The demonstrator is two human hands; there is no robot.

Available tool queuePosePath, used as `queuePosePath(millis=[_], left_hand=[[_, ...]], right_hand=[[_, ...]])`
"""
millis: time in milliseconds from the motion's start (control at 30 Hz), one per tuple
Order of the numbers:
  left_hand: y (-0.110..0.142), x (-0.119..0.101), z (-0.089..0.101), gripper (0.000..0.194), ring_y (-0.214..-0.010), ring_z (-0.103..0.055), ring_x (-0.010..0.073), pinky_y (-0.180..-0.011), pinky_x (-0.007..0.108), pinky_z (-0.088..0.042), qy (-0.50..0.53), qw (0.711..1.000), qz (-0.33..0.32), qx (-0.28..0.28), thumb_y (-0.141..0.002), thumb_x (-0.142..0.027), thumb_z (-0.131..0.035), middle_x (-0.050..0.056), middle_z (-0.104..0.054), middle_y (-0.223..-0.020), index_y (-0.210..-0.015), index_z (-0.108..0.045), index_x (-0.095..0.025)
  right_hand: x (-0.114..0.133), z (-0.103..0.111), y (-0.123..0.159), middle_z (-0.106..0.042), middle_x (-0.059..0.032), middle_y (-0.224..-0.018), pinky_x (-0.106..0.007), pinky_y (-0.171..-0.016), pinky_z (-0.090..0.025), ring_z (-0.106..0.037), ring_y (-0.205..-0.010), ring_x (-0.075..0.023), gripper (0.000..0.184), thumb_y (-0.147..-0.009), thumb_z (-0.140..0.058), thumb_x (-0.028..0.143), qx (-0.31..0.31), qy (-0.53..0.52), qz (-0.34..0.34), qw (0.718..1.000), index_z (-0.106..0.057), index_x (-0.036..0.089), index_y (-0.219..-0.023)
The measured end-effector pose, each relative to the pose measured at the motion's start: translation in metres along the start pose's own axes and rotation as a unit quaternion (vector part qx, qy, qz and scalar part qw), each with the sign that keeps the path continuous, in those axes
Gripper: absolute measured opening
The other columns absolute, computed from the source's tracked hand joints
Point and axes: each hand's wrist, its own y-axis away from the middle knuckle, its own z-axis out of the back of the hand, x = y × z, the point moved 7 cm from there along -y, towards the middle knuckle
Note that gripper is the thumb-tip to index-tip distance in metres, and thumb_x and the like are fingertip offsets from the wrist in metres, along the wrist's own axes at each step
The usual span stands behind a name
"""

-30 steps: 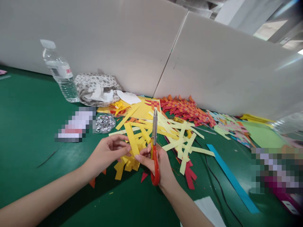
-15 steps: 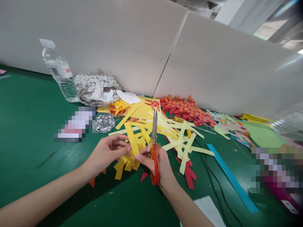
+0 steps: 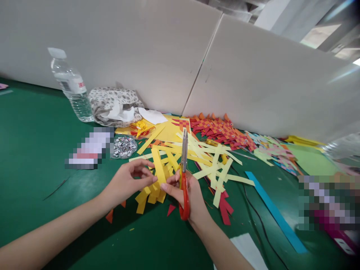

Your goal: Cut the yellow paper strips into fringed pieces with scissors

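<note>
Yellow paper strip (image 3: 159,165) stands above the bench (image 3: 30,142) between left hand (image 3: 128,182) and right hand (image 3: 194,195), its long axis rising toward the far edge. The right pinches its lower end, carrying red-handled scissors (image 3: 184,202); the left, loosely curled, is just beside, grip unclear. It looks flat, narrow.

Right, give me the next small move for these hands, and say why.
I'd close the left hand on the raised yellow strip to steady it. The right hand seems to pinch only its lower end while also carrying the scissors, and the left fingertips are already at or very near the strip's edge.
</note>
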Motion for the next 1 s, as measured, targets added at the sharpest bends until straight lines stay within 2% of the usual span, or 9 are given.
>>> queuePosePath(millis=[100,167,333,667,1000], left_hand=[[0.0023,0.0039,-0.0058,0.031,-0.072,-0.066,0.0187,-0.053,0.023,-0.05,0.101,0.992,0.065,0.045,-0.066,-0.029,-0.074,0.005,-0.069,-0.081,-0.092,-0.064,-0.015],[0.0037,0.0038,-0.0088,0.025,-0.078,-0.067,0.0203,-0.058,0.025,-0.051,0.137,0.985,0.078,0.067,-0.069,-0.029,-0.071,0.007,-0.071,-0.084,-0.088,-0.067,-0.015],[0.0022,0.0045,-0.0062,0.015,-0.069,-0.067,0.0162,-0.055,0.019,-0.049,0.095,0.993,0.05,0.039,-0.066,-0.028,-0.076,0.001,-0.07,-0.07,-0.076,-0.07,-0.018],[0.0033,0.0037,-0.004,0.015,-0.065,-0.067,0.0131,-0.051,0.015,-0.048,0.079,0.996,0.032,0.029,-0.067,-0.031,-0.077,-0.001,-0.069,-0.066,-0.072,-0.071,-0.019],[0.0027,0.0034,-0.003,0.018,-0.063,-0.066,0.0133,-0.049,0.015,-0.047,0.081,0.996,0.02,-0.002,-0.064,-0.031,-0.078,-0.001,-0.068,-0.065,-0.07,-0.067,-0.018]], right_hand=[[-0.0004,-0.0007,0.0003,-0.058,0.0052,-0.062,-0.031,-0.067,-0.046,-0.055,-0.06,-0.0137,0.044,-0.051,-0.083,0.027,0.003,-0.005,-0.006,1.0,-0.043,0.023,-0.067],[-0.0014,-0.0008,0.0008,-0.058,0.0053,-0.062,-0.031,-0.066,-0.046,-0.055,-0.06,-0.0137,0.044,-0.051,-0.084,0.027,0.004,-0.01,-0.011,1.0,-0.043,0.023,-0.068],[-0.0041,-0.002,0.0018,-0.059,0.0055,-0.062,-0.031,-0.066,-0.047,-0.055,-0.059,-0.0137,0.044,-0.05,-0.084,0.027,0.011,-0.007,-0.019,1.0,-0.043,0.023,-0.068],[-0.0043,-0.0033,-0.0002,-0.056,0.0073,-0.06,-0.028,-0.066,-0.044,-0.052,-0.058,-0.0116,0.044,-0.051,-0.083,0.025,0.018,0.001,-0.019,1.0,-0.042,0.022,-0.068],[-0.0045,-0.0053,0.0017,-0.056,0.0067,-0.061,-0.029,-0.065,-0.048,-0.055,-0.059,-0.0128,0.043,-0.05,-0.084,0.026,0.018,-0.003,-0.034,0.999,-0.045,0.022,-0.066]])
